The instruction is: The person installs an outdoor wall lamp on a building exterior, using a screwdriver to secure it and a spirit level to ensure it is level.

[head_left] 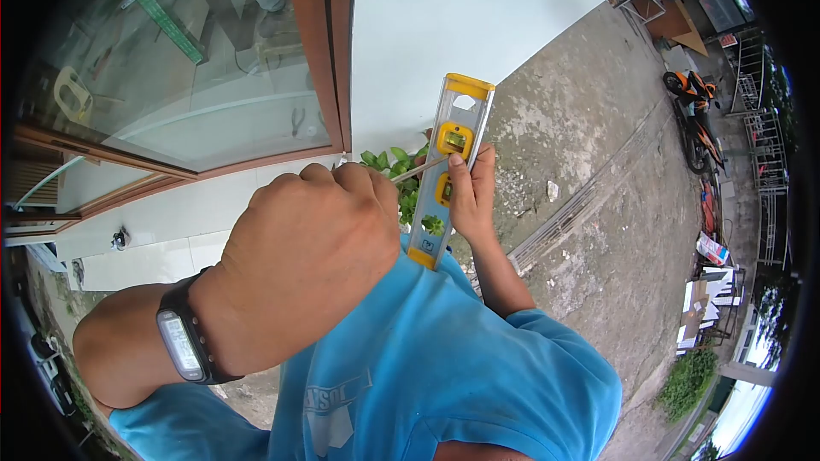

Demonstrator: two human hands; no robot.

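My left hand [312,248], with a black watch [181,343] on its wrist, is closed in a fist close to the camera. A thin rod [418,169], like a screwdriver shaft, sticks out of it; the rest of the rod is hidden in the fist. The rod's far end reaches across a spirit level [463,107] beside my right thumb. My right hand [471,196] grips this level by its edge, thumb on the face near the yellow vial frames. The level is clear-grey with yellow end caps, tilted, its lower end close over my blue shirt [478,358].
A brown-framed glass door [342,60] and a white wall [410,17] stand ahead on the left. Behind the level grow green plants [376,160]. Rough concrete ground [581,230] runs off to the right, toward an orange motorcycle [694,115] and stacked boards [705,307].
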